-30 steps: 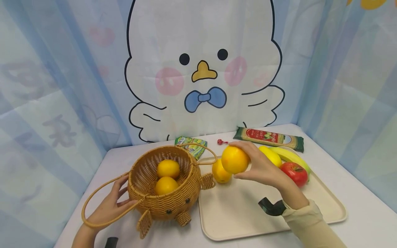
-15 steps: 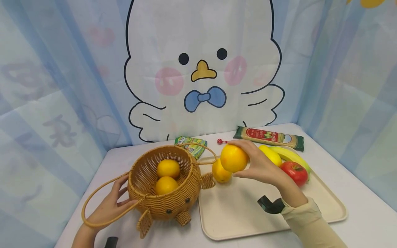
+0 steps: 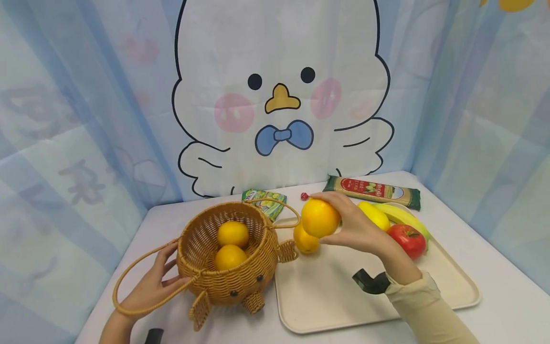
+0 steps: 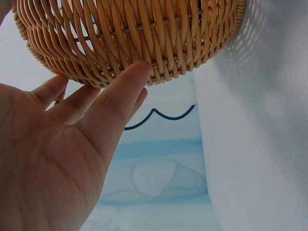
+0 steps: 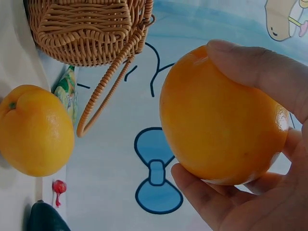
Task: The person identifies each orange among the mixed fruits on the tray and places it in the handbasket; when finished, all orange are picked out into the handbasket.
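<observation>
My right hand (image 3: 358, 229) grips an orange (image 3: 320, 218) between thumb and fingers, held up over the back left of the tray. In the right wrist view the held orange (image 5: 221, 120) fills the grasp. Behind and below it, a second orange (image 3: 306, 239) rests on the tray. My left hand (image 3: 148, 286) touches the left side of a wicker basket (image 3: 258, 263) that has an animal face. The left wrist view shows its fairly straight fingers (image 4: 118, 98) against the woven wall. Inside the basket lie two more yellow-orange fruits (image 3: 233, 235), one in front of the other.
The beige tray (image 3: 335, 296) also bears a red apple (image 3: 407, 240), a banana (image 3: 404, 217) and a yellow fruit (image 3: 375, 216). Along the back lie a green packet (image 3: 268, 203), a red lollipop (image 3: 304, 196) and a long pasta pack (image 3: 374, 191). The basket's handle (image 3: 296, 210) reaches over the tray's edge.
My right hand has shifted slightly left with the orange, toward the basket. The left hand and the basket have stayed put.
</observation>
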### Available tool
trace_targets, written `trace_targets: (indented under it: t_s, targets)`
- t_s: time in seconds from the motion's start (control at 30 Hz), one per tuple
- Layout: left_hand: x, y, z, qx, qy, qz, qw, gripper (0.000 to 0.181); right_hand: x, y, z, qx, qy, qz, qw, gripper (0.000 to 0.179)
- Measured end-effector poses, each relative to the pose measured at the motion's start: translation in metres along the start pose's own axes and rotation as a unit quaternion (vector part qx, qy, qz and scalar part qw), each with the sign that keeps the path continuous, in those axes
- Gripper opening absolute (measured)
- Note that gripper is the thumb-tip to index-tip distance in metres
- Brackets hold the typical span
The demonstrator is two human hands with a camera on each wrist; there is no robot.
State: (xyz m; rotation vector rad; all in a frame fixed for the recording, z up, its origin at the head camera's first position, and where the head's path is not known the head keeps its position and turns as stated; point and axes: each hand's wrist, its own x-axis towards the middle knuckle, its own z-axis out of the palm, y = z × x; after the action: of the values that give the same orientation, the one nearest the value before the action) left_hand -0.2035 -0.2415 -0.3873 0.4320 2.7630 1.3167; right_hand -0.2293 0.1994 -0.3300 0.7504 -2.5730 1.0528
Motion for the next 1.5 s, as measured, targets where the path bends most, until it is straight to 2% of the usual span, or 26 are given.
trace_targets:
  t_s: [0.67, 1.23, 1.5]
  targets:
    - [0.000, 0.000, -0.001, -0.004, 0.001, 0.014, 0.9999, 0.084, 0.015, -0.016, 0.006, 0.007, -0.013, -0.011, 0.9998, 0.086]
    - [-0.001, 0.000, -0.001, -0.007, -0.002, 0.013, 0.9999, 0.085, 0.031, -0.026, 0.012, 0.008, -0.022, -0.041, 0.9989, 0.084]
    - [0.000, -0.001, 0.000, -0.011, 0.000, 0.010, 0.9999, 0.085, 0.035, -0.032, 0.013, 0.010, -0.031, -0.039, 0.9987, 0.084]
